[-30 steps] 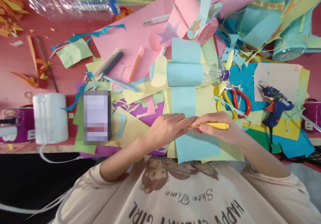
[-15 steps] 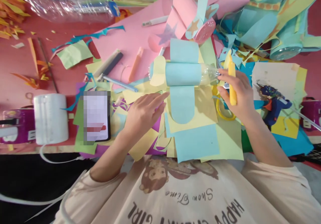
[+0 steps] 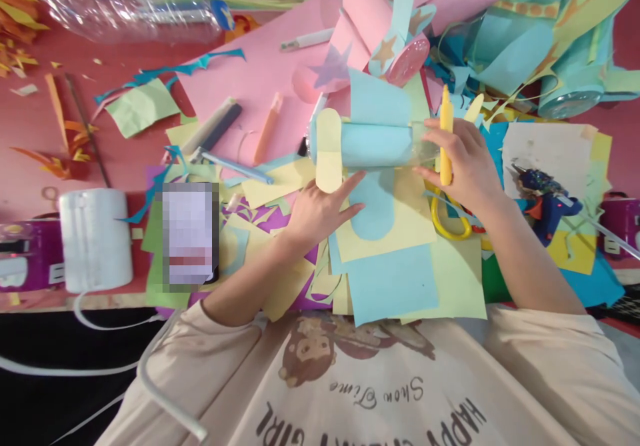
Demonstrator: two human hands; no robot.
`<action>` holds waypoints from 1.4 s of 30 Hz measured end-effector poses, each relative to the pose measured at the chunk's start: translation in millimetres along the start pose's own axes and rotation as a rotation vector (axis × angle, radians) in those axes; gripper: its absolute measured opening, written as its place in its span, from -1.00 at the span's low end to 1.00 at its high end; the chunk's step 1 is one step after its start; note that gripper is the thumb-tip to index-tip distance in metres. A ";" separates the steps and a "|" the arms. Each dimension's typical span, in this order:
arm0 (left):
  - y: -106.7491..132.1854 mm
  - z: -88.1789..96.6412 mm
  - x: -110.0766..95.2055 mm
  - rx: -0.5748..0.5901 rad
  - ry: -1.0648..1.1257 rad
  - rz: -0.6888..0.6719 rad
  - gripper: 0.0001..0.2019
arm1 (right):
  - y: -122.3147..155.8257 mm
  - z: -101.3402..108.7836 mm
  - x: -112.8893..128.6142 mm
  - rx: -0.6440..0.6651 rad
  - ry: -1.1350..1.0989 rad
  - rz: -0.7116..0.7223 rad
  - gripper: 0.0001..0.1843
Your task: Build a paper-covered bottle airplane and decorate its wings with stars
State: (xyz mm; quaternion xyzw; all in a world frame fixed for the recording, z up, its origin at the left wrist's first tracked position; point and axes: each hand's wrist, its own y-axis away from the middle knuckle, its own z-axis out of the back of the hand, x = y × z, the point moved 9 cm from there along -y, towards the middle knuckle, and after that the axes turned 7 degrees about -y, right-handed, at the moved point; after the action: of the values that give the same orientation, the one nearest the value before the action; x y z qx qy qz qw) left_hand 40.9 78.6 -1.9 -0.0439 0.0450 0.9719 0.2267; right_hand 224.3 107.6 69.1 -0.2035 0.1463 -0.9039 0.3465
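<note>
A clear plastic bottle wrapped in light blue paper lies on its side on a litter of coloured sheets, with a pale yellow rounded fin at its left end and a blue rounded wing spread below it. My left hand rests on the paper with fingers stretched out, fingertips touching the bottle's underside and the blue wing. My right hand is closed round a yellow pen-like tool held upright, its fingers also against the bottle's clear neck end.
Yellow-handled scissors lie under my right wrist. A dark blue glue gun sits to the right. A phone and a white roll lie left. Pink and teal paper-covered bottles crowd the back, and a bare bottle lies far left.
Both hands left the near blue sheet and went up to the bottle. The right hand turned the yellow tool upright. The bottle has shifted a little to the right.
</note>
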 end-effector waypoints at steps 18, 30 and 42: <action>4.9 -7.5 0.3 -0.084 0.184 0.006 -0.47 | 11.6 -68.8 27.8 0.050 -1.229 -0.721 -0.81; 0.9 -3.9 2.1 -0.018 0.233 0.015 -0.45 | 12.1 -68.6 30.9 0.057 -1.001 -0.692 -0.81; 2.7 -1.4 0.5 -0.037 0.205 0.011 -0.46 | 6.2 -64.8 41.3 0.103 -0.910 -0.546 -0.85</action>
State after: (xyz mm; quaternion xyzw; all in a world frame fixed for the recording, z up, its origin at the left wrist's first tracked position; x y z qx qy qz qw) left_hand 39.4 76.2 -3.2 -0.1468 0.0502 0.9643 0.2145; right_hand 169.5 82.8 21.0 -0.5883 -0.1215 -0.7877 0.1368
